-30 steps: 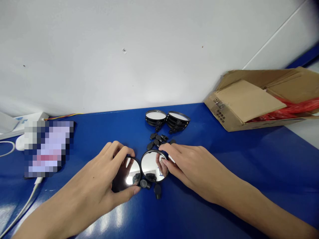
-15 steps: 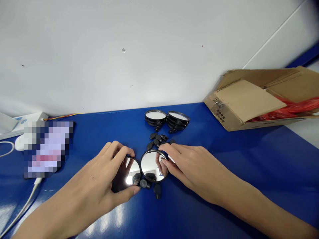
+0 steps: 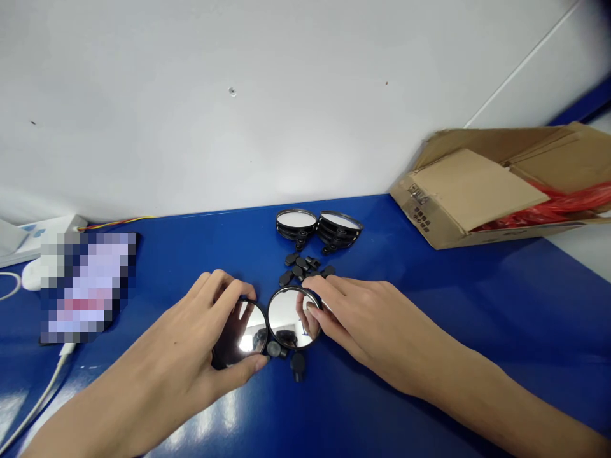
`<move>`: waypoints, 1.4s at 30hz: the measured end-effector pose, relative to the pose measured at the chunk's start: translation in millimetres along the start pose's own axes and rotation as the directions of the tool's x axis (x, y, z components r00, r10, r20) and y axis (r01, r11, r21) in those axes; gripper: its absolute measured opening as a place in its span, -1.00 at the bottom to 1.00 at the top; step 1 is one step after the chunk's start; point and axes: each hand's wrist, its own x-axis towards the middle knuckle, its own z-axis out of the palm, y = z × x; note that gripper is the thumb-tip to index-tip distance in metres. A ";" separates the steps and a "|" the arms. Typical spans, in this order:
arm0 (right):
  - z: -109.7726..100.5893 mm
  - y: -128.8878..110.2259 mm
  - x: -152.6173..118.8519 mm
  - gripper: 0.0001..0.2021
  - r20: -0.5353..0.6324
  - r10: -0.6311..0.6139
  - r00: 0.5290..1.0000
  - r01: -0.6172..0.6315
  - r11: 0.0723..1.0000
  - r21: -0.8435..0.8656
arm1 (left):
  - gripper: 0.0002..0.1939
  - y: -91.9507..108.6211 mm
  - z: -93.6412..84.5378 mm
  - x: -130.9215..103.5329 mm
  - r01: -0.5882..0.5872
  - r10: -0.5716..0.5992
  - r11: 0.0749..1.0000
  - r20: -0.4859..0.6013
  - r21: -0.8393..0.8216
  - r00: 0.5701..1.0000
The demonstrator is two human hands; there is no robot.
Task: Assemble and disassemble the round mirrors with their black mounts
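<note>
Two round black-rimmed mirrors lie side by side, low over the blue table, their rims meeting or nearly so. My left hand point(image 3: 210, 337) is closed around the left mirror point(image 3: 245, 337), fingers at its far rim and thumb at the near edge. With thumb and fingers, my right hand point(image 3: 356, 318) pinches the right edge of the other mirror point(image 3: 289, 318). A small black knob-like part point(image 3: 273, 348) sits by the near gap between the mirrors, and another black part point(image 3: 298, 366) lies just in front. Several similar black parts point(image 3: 300, 267) are piled beyond the right mirror.
Two stacks of round mirrors, a left stack point(image 3: 296, 222) and a right stack point(image 3: 340, 226), stand near the white wall. A cardboard box point(image 3: 458, 191) with red plastic is at the right. On the left lie a blurred-out phone point(image 3: 93, 286) and its white cable point(image 3: 52, 375).
The view has shifted very slightly. Both hands keep their hold on the two mirrors, with no clear movement of either.
</note>
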 end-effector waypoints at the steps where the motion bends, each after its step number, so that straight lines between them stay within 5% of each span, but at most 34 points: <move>1: 0.3 -0.2 0.2 -0.87 -0.013 -0.006 1.000 0.006 1.000 -0.005 | -0.48 -0.1 -0.1 0.1 -0.001 0.001 1.000 0.003 0.002 1.000; 33: 0.2 0.3 -1.1 -0.89 -0.022 -0.009 1.000 0.009 1.000 -0.012 | -0.50 0.3 2.3 -2.0 0.005 -0.005 1.000 -0.012 0.024 1.000; 42: -1.6 -0.7 0.7 -0.86 0.018 0.073 0.997 -0.074 0.995 0.060 | -0.48 0.7 5.5 -0.1 -0.009 0.010 0.999 -0.031 0.042 0.999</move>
